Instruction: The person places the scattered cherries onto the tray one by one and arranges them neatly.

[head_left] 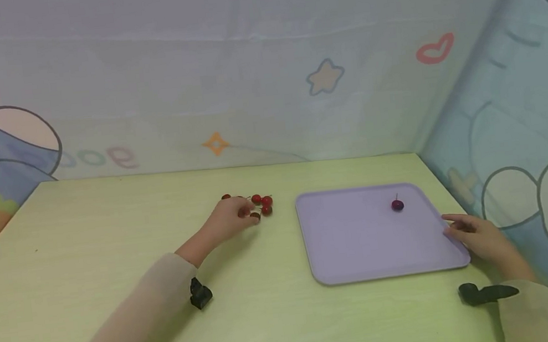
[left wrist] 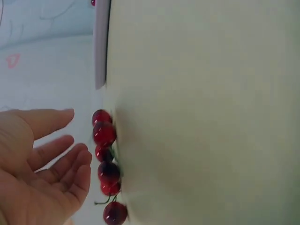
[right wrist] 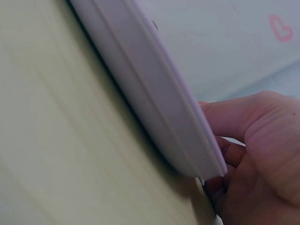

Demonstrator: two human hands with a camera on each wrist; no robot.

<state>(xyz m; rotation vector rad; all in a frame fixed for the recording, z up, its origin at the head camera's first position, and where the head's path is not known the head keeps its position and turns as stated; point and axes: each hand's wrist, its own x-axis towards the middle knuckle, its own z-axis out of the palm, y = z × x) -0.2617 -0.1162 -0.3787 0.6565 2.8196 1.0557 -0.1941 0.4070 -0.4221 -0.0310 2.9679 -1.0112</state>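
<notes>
Close beside the cherries [head_left: 266, 200] is the left hand [head_left: 231, 218], with its fingers loosely bent and the thumb apart. It seems to grasp nothing; whether a fingertip touches a cherry, I cannot tell. The cherries lie grouped near its fingertips, some partly hidden behind it, and a few show thin stems [left wrist: 102, 203].

Each cherry looks light, round and shiny, so I judge that it may slip or roll under a careless push. If real, it would be a little soft and could bruise; the skin looks smooth. A gentle pinch around the widest part should be surer than pulling the stem, which seems fragile.

Farther to the right of this hand, the tray [head_left: 356, 240] lies flat on the table [head_left: 135, 235], with one dark cherry [head_left: 397, 205] inside. At its far side, the right hand [head_left: 481, 238] holds the rim between thumb and fingers.
</notes>
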